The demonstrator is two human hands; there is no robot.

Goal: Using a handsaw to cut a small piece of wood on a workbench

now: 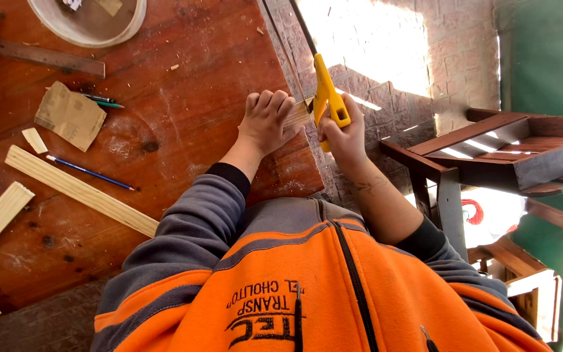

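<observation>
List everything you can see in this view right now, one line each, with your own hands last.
table: one, reddish-brown wood, left half of view
small wood piece: one, pale, at the table's right edge, pressed down by the left hand
saw: one, yellow handle, dark blade running up and away
wood strips: several, pale, on the table's left side
pencils: two, one blue beside the long strip, one greenish by the sandpaper
sandpaper: one sheet, tan, upper left
bucket: one, white, top edge
bench: one, dark brown slats, right
brick floor: pale, sunlit
jacket: one, orange and grey
left hand: on the wood piece
right hand: fingers closed on the saw handle
</observation>
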